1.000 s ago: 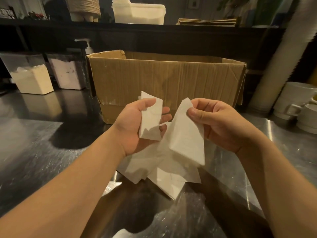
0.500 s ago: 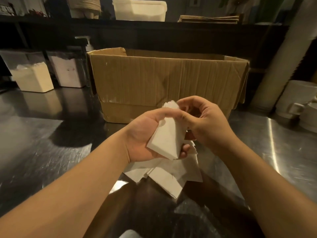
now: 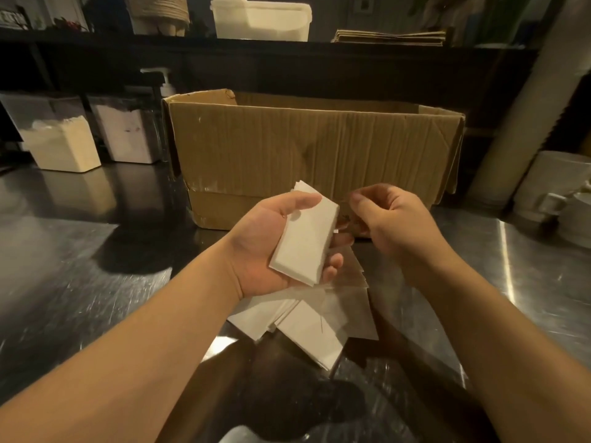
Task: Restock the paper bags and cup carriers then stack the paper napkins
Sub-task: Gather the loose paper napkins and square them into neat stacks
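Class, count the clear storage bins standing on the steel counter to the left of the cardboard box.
2. One clear bin stands at the far left; the second bin stands right beside it, nearer the cardboard box. More may be hidden behind the box.

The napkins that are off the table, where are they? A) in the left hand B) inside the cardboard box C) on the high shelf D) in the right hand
A: the left hand grips a small stack of folded napkins above the loose pile on the counter, while the right hand beside it holds nothing.
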`<state>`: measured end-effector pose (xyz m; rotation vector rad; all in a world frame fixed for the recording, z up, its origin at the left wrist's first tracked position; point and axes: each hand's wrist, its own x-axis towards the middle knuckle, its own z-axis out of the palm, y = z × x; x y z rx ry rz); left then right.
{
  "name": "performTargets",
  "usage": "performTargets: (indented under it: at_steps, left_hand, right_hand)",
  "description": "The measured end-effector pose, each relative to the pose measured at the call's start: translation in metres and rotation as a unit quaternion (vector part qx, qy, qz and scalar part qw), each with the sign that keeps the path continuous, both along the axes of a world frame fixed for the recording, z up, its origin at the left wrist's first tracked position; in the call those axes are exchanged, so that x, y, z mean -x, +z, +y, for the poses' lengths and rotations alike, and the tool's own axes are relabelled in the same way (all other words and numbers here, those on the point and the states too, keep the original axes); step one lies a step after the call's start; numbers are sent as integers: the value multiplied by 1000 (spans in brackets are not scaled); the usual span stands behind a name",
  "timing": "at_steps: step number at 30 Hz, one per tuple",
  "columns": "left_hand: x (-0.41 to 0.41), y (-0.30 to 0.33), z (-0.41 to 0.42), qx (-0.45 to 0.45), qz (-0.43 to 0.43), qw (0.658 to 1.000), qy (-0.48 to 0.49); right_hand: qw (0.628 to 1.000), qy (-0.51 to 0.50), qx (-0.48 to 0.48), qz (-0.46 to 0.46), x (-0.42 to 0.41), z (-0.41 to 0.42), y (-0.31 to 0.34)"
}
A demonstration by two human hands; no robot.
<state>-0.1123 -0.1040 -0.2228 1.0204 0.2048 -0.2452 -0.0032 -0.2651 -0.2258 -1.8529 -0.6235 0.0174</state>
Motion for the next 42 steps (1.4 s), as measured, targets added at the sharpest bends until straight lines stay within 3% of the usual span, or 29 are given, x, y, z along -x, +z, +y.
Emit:
performTargets:
  at_steps: [5, 9, 18, 26, 30, 38, 40, 42]
  left_hand:
    - [-2, 1, 3, 24, -16, 996, 87]
    - [-3, 0, 2, 12, -6, 992, 128]
    - [-3, -1, 1, 8, 5, 990, 138]
    - [-2, 0, 0, 8, 0, 991, 135]
    - [-2, 0, 1, 15, -3, 991, 130]
    - [-2, 2, 0, 24, -10, 987, 158]
    - [-4, 3, 4, 36, -15, 983, 179]
    - [-5, 3, 8, 39, -19, 981, 190]
  right_hand:
    - [964, -59, 253, 52, -14, 1, -4]
    - [936, -41, 346, 47, -10, 9, -6]
    - [964, -22, 258, 61, -6, 11, -4]
    - [952, 3, 294, 89, 0, 9, 1]
    - [971, -47, 212, 97, -5, 3, 3]
    - [987, -9, 136, 82, -4, 0, 2]
    - [992, 35, 63, 101, -1, -10, 10]
    - [976, 154, -19, 151, 2, -21, 18]
